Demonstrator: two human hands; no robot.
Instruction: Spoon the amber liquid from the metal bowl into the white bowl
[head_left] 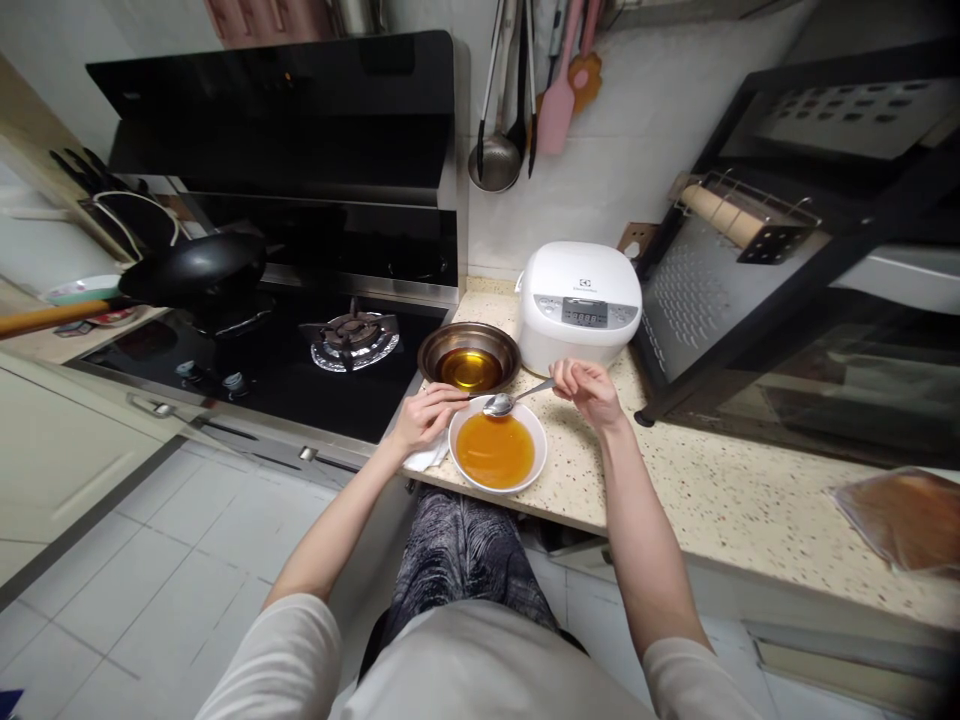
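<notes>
A white bowl point(497, 482) of orange-yellow liquid stands near the front edge of the counter. Over the bowl's far rim, my right hand point(586, 388) grips a metal spoon point(499, 404) by the end of its handle. My left hand point(429, 416) is at the bowl's far left rim, fingers closed on a thin dark stick point(471, 398) that points towards the spoon's head. Whether the stick touches the spoon I cannot tell. Behind the bowl is a metal basin point(430, 352) with clear golden liquid. A white cloth or tissue point(429, 456) lies under my left hand.
A white rice cooker point(581, 290) stands right behind the bowl. The black gas stove point(330, 405) is on the left, with a wok point(195, 268) on its far burner. A dark metal rack point(705, 240) rises at right. A plastic bag point(904, 518) lies on the right counter.
</notes>
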